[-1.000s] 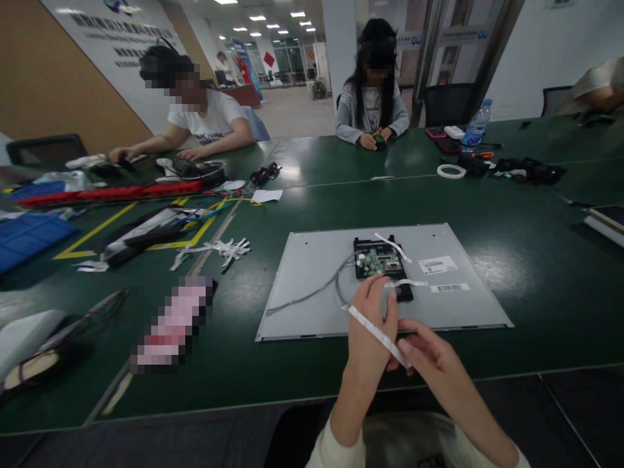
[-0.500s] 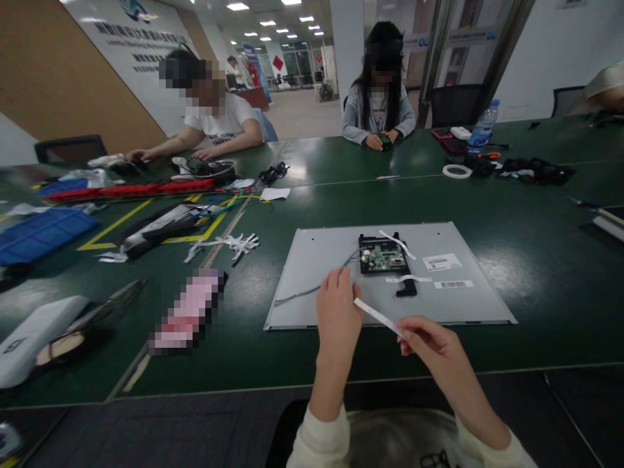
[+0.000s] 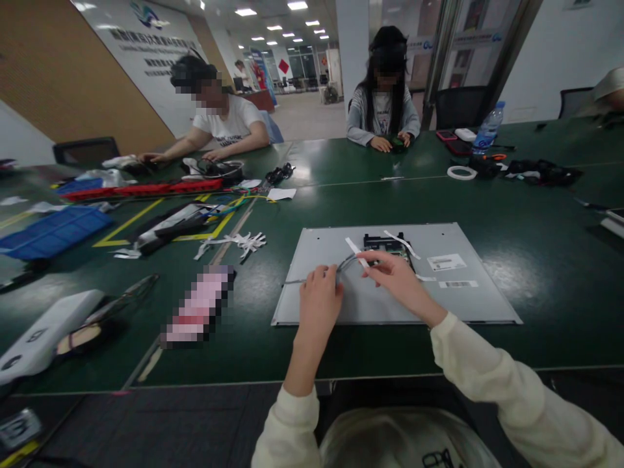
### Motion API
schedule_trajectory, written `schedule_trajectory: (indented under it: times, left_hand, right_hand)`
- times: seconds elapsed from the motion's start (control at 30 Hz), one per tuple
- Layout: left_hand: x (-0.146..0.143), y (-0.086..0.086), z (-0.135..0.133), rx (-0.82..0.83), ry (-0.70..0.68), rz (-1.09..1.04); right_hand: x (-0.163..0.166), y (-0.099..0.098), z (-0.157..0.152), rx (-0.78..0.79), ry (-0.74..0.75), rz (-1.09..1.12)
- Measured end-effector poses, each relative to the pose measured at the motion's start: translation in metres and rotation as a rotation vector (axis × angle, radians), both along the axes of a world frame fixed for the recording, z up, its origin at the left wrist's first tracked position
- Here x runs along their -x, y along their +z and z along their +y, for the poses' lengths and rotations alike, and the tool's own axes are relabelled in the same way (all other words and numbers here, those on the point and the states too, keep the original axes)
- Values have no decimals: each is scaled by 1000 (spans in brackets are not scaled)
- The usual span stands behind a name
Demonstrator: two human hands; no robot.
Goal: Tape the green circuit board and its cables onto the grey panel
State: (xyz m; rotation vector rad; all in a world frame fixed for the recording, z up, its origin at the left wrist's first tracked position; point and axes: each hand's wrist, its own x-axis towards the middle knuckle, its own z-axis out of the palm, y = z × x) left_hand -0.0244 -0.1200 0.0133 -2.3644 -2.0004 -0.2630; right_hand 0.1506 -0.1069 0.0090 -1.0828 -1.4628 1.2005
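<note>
A flat grey metal panel (image 3: 468,305) lies in front of me, with a black-framed circuit board (image 3: 385,244) on it. A grey cable (image 3: 346,261) runs left from the board and passes under the curled fingers of my left hand (image 3: 319,296), which hold it against the panel. Pinched in my right hand (image 3: 390,273) is a short white strip of tape (image 3: 351,246), slanting across the cable beside the board. My right hand hides much of the board. Another white strip (image 3: 402,244) sticks over the board's upper right corner.
Left of the panel lie a phone (image 3: 199,305) and a tangle of white strips (image 3: 244,244). A white device (image 3: 53,331) and a blue basket (image 3: 58,231) are farther left. A tape roll (image 3: 461,172) and a bottle (image 3: 489,128) stand back right. Two people sit opposite.
My right hand has carried the tape strip up and left onto the cable by the board. My left hand has shifted left and down along the cable. The view has turned slightly.
</note>
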Motion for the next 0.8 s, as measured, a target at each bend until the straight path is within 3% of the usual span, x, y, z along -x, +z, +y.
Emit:
schedule_trajectory:
  times: [0.2, 0.43, 0.53, 0.7, 0.8]
  left_hand:
    - [9, -4, 9, -20, 5, -7]
    - [15, -3, 17, -13, -147, 6]
    - [19, -3, 19, -7, -268, -5]
    - [27, -12, 26, 21, -409, -137]
    - [28, -16, 29, 37, -470, -242]
  right_hand:
    - [20, -12, 2, 197, 106, 42]
    - [22, -23, -2, 377, 112, 226]
    - [21, -16, -1, 365, 93, 223]
    - [21, 7, 0, 164, 19, 290]
    - [27, 8, -1, 204, 34, 302]
